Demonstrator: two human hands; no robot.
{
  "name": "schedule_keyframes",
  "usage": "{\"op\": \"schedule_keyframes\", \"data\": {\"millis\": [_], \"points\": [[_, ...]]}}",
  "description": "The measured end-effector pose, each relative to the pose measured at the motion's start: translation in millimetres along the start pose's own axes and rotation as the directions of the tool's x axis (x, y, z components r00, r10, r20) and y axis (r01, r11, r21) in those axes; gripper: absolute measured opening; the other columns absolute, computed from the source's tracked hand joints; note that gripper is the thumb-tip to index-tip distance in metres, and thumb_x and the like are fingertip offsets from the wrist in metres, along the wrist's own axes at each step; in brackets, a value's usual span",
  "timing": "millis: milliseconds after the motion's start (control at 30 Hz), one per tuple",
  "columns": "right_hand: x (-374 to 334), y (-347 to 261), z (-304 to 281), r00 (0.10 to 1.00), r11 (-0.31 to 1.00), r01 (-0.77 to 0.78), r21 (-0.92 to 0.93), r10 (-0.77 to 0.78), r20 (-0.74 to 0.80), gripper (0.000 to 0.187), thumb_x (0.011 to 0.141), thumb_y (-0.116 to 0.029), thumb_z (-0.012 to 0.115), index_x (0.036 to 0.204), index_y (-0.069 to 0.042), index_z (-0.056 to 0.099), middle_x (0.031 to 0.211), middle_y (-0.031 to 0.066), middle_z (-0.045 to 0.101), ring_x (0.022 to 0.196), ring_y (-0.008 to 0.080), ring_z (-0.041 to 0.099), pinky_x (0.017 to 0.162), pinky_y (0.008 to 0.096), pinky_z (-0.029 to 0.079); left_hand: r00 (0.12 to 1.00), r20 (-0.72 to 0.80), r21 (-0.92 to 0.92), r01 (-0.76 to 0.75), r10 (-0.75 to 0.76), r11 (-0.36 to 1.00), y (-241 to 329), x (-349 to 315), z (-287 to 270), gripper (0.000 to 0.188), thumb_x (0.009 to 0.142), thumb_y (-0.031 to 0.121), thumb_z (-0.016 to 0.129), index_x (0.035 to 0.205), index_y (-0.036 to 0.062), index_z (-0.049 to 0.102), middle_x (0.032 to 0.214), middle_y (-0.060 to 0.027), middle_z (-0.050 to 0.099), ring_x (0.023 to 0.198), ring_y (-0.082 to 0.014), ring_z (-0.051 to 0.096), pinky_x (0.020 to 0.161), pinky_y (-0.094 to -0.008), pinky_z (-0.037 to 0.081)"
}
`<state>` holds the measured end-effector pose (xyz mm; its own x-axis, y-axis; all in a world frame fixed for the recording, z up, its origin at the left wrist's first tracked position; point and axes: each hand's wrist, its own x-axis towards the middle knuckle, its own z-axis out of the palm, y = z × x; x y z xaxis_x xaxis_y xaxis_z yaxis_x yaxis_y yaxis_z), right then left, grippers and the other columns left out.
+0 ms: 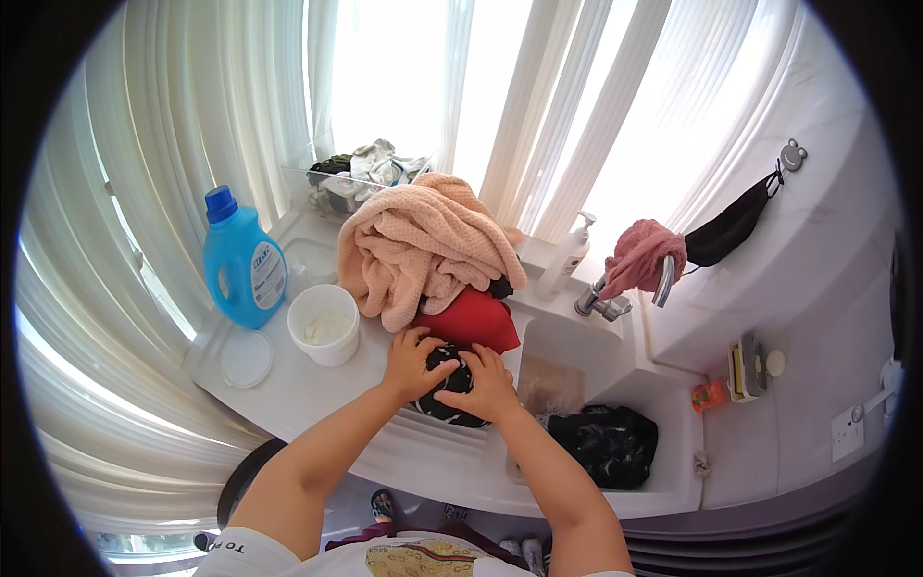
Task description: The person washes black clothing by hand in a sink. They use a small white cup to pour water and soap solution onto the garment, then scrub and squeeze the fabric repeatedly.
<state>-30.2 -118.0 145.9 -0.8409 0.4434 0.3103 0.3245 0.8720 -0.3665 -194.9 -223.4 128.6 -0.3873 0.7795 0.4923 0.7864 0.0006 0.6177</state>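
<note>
My left hand [411, 367] and my right hand [488, 388] are side by side, fingers curled on a bunched black cloth [444, 413] with white marks. The cloth lies on the ridged part of the white counter, just left of the basin; whether it is a garment I cannot tell. Touching its far side is a piece of red fabric [471, 321], and a large peach towel [423, 252] is heaped behind that. In the basin [677, 452] on the right sits a wet black garment [606, 444] with suds on it.
On the left stand a blue detergent bottle [240, 262], a white tub [324, 327] with white contents and its lid [247, 359]. A clear bin [332, 197] of clothes is behind. A pump bottle [569, 258] stands near the faucet [663, 284], which has a pink cloth [646, 258] over it.
</note>
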Motion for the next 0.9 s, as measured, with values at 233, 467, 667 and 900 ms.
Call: {"op": "schedule_keyframes", "data": {"millis": [233, 467, 667, 900], "points": [[-70, -47, -33, 0.922, 0.919, 0.378, -0.116, -0.384, -0.043, 0.070, 0.058, -0.071, 0.074, 0.092, -0.012, 0.060, 0.102, 0.0081, 0.062, 0.099, 0.0258, 0.055, 0.081, 0.0431, 0.032, 0.948, -0.121, -0.081, -0.307, 0.296, 0.948, 51, -81, -29, 0.035, 0.066, 0.027, 0.082, 0.079, 0.0115, 0.053, 0.094, -0.0099, 0.058, 0.093, -0.0334, 0.054, 0.081, -0.0452, 0.041], [19, -5, 6, 0.975, 0.981, -0.179, 0.071, 0.187, -0.122, 0.093, 0.063, -0.072, 0.072, 0.126, -0.007, 0.054, 0.133, 0.0168, 0.047, 0.124, 0.0357, 0.044, 0.100, 0.0496, 0.038, 0.963, -0.245, -0.114, 0.086, -0.112, 0.990, -3, 22, 16, 0.043, 0.075, 0.037, 0.076, 0.100, 0.0054, 0.062, 0.110, -0.0132, 0.058, 0.103, -0.0359, 0.052, 0.088, -0.0501, 0.042], [-42, -34, -51, 0.931, 0.990, 0.090, -0.108, -0.045, 0.362, 0.096, 0.054, -0.074, 0.074, 0.117, -0.005, 0.057, 0.140, 0.0181, 0.045, 0.127, 0.0379, 0.041, 0.098, 0.0582, 0.035, 0.991, 0.130, -0.114, 0.039, -0.024, 0.993, 43, -60, -33, 0.072, 0.065, 0.054, 0.082, 0.115, 0.0071, 0.061, 0.131, -0.0263, 0.044, 0.121, -0.0431, 0.045, 0.099, -0.0555, 0.037], [-28, -7, -4, 0.961, 0.983, 0.181, -0.012, -0.180, -0.212, 0.074, 0.053, -0.062, 0.080, 0.096, -0.005, 0.060, 0.098, 0.0095, 0.064, 0.095, 0.0290, 0.057, 0.088, 0.0445, 0.037, 0.993, -0.118, 0.036, -0.022, 0.026, 0.999, 17, -32, 4, 0.040, 0.077, 0.036, 0.075, 0.100, 0.0055, 0.063, 0.101, -0.0125, 0.057, 0.093, -0.0332, 0.053, 0.080, -0.0448, 0.041]]}}
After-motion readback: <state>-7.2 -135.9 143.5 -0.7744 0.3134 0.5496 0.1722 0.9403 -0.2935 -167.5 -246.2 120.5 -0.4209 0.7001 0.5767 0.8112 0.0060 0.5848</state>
